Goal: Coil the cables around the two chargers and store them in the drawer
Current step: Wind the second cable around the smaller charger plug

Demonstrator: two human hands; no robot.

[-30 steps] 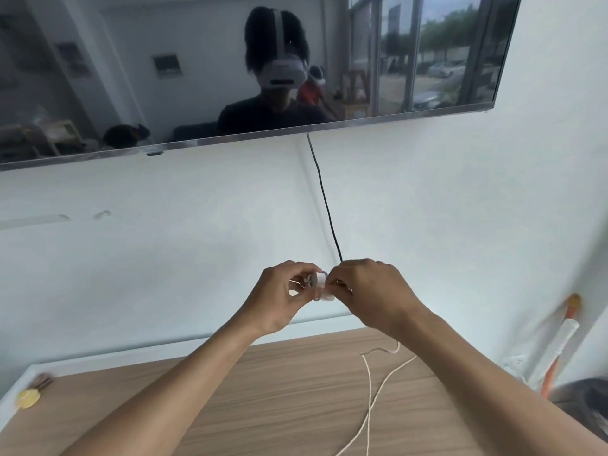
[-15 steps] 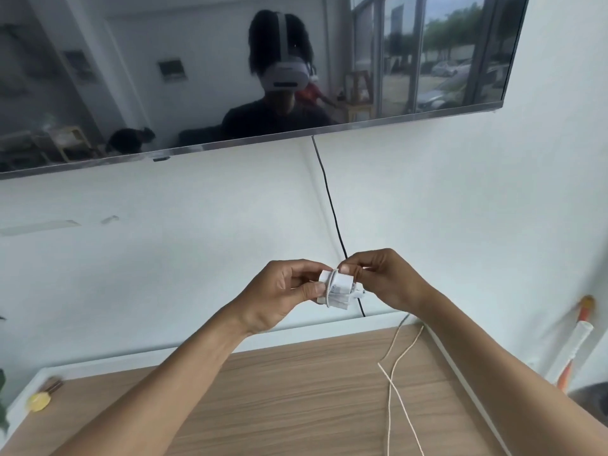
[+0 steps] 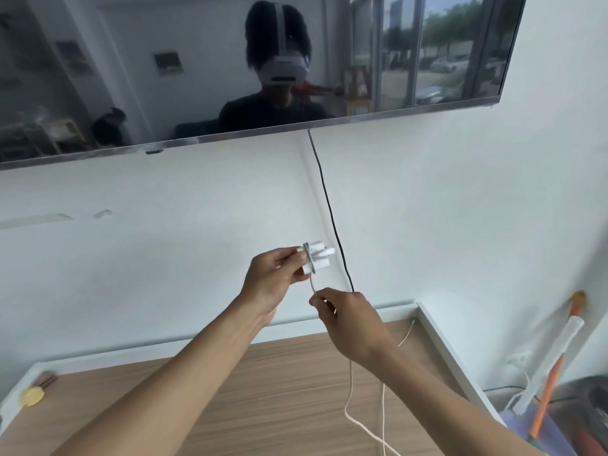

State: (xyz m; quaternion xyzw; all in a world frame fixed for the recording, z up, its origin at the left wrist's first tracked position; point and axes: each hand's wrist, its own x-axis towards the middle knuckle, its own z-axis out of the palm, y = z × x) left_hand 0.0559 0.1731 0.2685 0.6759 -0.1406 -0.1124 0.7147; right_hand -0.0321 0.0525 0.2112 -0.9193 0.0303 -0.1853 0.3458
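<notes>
Early on: left hand (image 3: 273, 281) grip is clamping the charger (image 3: 317, 258) above the worktop (image 3: 263, 406), right hand (image 3: 348, 320) is pinching the cable (image 3: 348, 406), mostly hanging unwound; 2nd charger and drawer aren't showing.

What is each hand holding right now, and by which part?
The left hand pinches the white charger by its left end. The right hand pinches the cable just below the charger; the rest hangs loose.
</notes>
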